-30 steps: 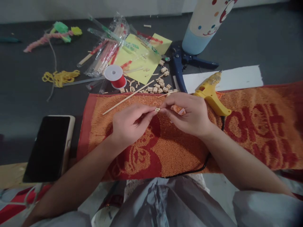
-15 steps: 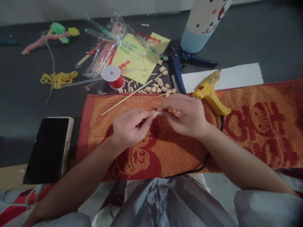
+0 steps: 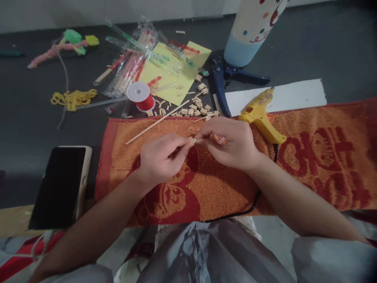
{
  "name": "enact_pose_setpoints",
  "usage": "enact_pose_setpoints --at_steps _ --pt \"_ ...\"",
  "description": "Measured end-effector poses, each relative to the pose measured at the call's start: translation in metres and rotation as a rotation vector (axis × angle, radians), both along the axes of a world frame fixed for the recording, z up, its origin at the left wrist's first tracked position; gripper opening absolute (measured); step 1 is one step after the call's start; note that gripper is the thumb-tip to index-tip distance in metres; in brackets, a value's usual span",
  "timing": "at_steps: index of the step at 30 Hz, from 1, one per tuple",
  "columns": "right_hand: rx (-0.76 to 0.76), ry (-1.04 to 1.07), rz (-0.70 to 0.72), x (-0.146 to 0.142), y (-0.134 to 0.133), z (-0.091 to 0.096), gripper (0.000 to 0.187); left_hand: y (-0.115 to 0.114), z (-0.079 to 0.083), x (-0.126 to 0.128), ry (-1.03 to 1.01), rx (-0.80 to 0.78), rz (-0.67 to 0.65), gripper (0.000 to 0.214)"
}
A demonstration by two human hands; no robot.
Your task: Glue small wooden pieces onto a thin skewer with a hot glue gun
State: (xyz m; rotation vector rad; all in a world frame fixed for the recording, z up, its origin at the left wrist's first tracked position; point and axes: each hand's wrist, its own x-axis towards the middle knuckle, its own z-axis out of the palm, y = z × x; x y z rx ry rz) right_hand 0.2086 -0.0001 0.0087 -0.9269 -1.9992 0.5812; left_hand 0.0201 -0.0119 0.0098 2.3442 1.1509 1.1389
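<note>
Above the orange towel (image 3: 229,196), my left hand (image 3: 165,157) pinches a small bundle of short wooden stick pieces (image 3: 193,140) between thumb and fingertips. My right hand (image 3: 231,143) is closed, its thumb and finger pressed at the right side of the same bundle. A small pinkish strip (image 3: 221,140) shows by the curled fingers of that hand. Just beyond the hands lie more cut stick bundles (image 3: 197,108) and one long thin wooden stick (image 3: 157,122). A yellow glue gun (image 3: 262,118) rests right of my right hand.
A blue cutter (image 3: 220,86) and a bottle (image 3: 244,43) stand behind the glue gun and a white strip (image 3: 300,94). Left of them are a red thread spool (image 3: 143,98), yellow paper (image 3: 167,78) and wrapped sticks (image 3: 129,67). A phone (image 3: 60,186) lies at the left.
Both hands stay almost in place, still holding the small stick bundle between them. Nothing has been picked up or let go.
</note>
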Motion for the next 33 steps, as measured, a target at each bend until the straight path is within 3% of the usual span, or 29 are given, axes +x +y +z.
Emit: enact_pose_setpoints --at_steps 6,10,15,21,27,33 --pt "-0.358 0.155 -0.093 0.001 0.003 0.006 0.009 0.006 -0.002 0.005 -0.437 -0.633 0.103 0.012" --pt "-0.475 0.204 -0.101 0.0 0.003 0.007 0.016 0.011 -0.006 0.004 -0.643 -0.87 0.06 0.023" --pt "-0.529 0.259 -0.014 -0.001 0.004 0.002 0.03 0.012 -0.003 0.003 -0.613 -0.936 0.043 0.022" --pt "-0.669 0.353 0.112 0.001 0.005 0.003 0.024 0.01 0.0 0.002 -0.436 -0.951 -0.015 0.024" --pt "-0.706 0.409 0.179 0.003 0.007 0.005 0.02 0.011 0.0 0.002 -0.568 -1.084 -0.05 0.021" --pt "-0.717 0.427 0.169 0.002 0.008 0.005 0.021 0.01 -0.001 0.001 -0.617 -1.101 -0.086 0.022"
